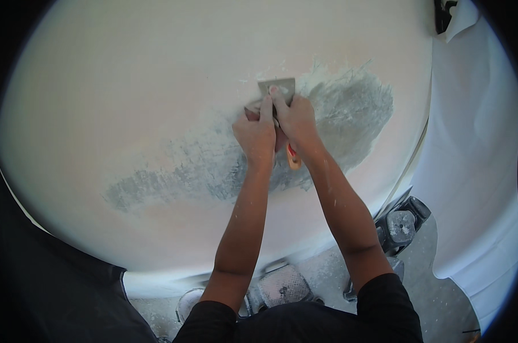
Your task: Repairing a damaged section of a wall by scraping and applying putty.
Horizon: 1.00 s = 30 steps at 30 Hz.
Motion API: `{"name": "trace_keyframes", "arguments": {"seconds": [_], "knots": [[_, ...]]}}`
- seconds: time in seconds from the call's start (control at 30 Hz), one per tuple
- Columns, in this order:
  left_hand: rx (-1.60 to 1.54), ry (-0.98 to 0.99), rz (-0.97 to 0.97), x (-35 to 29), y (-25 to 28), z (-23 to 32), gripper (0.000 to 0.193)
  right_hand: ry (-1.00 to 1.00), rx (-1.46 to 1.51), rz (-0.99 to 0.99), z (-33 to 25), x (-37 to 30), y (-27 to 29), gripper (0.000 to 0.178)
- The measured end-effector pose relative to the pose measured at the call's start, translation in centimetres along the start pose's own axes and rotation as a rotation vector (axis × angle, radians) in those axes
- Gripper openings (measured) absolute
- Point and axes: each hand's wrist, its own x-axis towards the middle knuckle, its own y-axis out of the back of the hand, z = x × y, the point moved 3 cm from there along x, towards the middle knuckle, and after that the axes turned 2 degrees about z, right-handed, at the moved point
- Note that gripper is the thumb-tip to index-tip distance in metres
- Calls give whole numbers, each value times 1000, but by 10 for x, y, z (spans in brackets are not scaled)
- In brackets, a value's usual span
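Left hand (255, 133) and right hand (296, 118) pressing scraper (277, 88) on wall (127, 86); scraped grey patch (350, 114)

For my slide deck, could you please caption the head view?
Both hands, left hand and right hand, press a scraper against a pale wall, baring grey patches.

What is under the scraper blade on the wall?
The scraper blade lies on the pale wall, beside a scraped grey patch. Both hands cover its handle; the surface directly beneath is hidden.

Metal scraper (277, 87) — blade flat against the wall, dust-caked, handle downward.
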Motion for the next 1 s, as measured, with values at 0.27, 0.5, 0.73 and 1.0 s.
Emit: {"name": "trace_keyframes", "arguments": {"seconds": [0.27, 0.5, 0.73, 1.0], "knots": [[104, -57, 63, -8, 11, -21, 25, 4, -40, -2, -10, -17, 5, 58], [-18, 9, 56, -14, 3, -13, 23, 13, -86, 20, -6, -12, 10, 58], [-82, 50, 87, -18, 0, -15, 24, 19, -139, -7, -17, -15, 13, 60], [-120, 36, 56, -11, 0, -15, 22, -25, -76, 2, -7, -7, 7, 58]]}}
